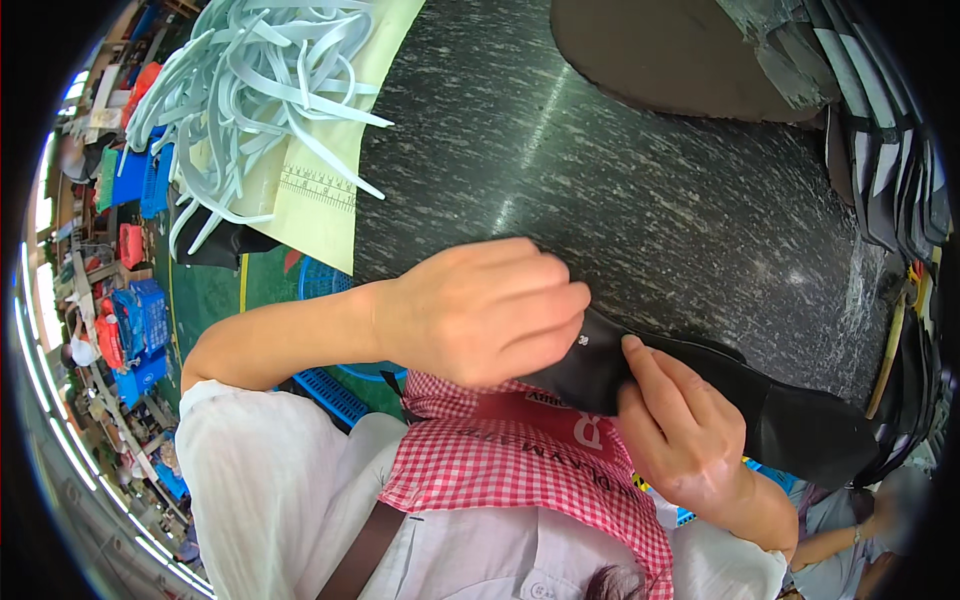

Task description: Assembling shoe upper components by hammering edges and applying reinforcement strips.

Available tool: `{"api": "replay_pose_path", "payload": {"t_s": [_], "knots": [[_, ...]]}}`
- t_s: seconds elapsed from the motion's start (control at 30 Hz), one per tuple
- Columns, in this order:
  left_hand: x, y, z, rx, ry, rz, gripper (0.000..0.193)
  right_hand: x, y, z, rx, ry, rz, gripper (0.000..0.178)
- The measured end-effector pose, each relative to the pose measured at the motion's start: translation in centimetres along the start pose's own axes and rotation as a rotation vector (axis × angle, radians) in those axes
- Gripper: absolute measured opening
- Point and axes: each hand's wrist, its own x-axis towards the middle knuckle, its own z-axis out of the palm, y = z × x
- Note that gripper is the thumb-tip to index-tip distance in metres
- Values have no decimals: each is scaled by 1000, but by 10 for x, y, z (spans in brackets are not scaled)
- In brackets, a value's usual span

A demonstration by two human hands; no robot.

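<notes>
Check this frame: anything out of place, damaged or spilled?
Pale blue strips at upper left lie in a tangle, some ends reaching past the edge of the cream sheet, which looks untidy. I see no spill, and no obvious damage to the black piece in the right hand.

There's room to pass over the middle of the table (pixel 620 210), from where I stand; strips (pixel 270 90) block the far left, a brown sheet (pixel 670 55) the far right, stacked pieces (pixel 885 150) the right edge, the black piece (pixel 810 425) the near side.

White loose-sleeved shirt (pixel 262 480); red-white gingham apron (pixel 470 465); brown strap (pixel 366 550).
</notes>
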Motion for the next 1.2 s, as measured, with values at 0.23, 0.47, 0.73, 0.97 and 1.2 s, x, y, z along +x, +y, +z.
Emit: {"api": "replay_pose_path", "payload": {"t_s": [0.23,0.47,0.73,0.97,1.2], "knots": [[-14,2,6,12,-68,-240,28,4,5,5,202,-13,66,44],[11,-11,-61,151,-207,-219,19,8,-4,1,136,-135,93,52],[28,31,32,-458,-226,-285,82,11,10,-26,148,-118,101,38],[30,39,30,27,-598,-109,92,-26,59,-47,514,-325,198,26],[38,36,29,183,-532,161,57,-61,52,-31,367,-131,-14,29]]}}
